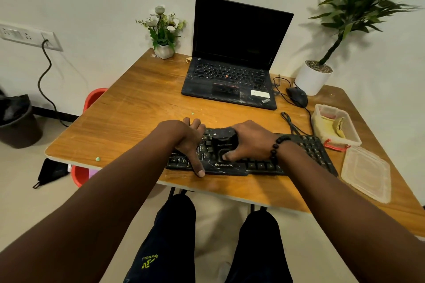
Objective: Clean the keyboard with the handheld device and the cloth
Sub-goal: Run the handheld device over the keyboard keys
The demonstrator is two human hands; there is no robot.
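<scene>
Take the keyboard [250,163] as your landmark: a black, low-profile slab of plastic with matte keys and a glossy, marbled front lip, lying at the near edge of the wooden table [138,108].

Your left hand [190,142] lies over its left end, fingers curled over the far edge and thumb down on the front lip, so it grasps the board and braces it. Your right hand [248,140] is clenched around the handheld device [224,142], a rounded black unit with a smooth shell, standing on the keys left of the keyboard's centre.

This looks like the device pass. To do it well:
- Keep the brace firm so the board cannot skate on the smooth laminate.
- Work row by row toward the right end, overlapping passes.
- Press lightly; the keycaps give and the debris sits in the gaps between them.

Right of the keyboard, a translucent, flexible-looking plastic lid [368,174] lies flat. Just beyond it sits an open clear container [354,133] holding something soft and yellowish, which I judge to be the cloth [331,124], though it is too crumpled to be sure. You will want it for the wipe afterwards.

Beyond the keyboard, an open laptop [232,69] stands with a dusty, speckled deck. A black mouse [297,96] lies beside it, its thin cable looping toward the keyboard.
</scene>
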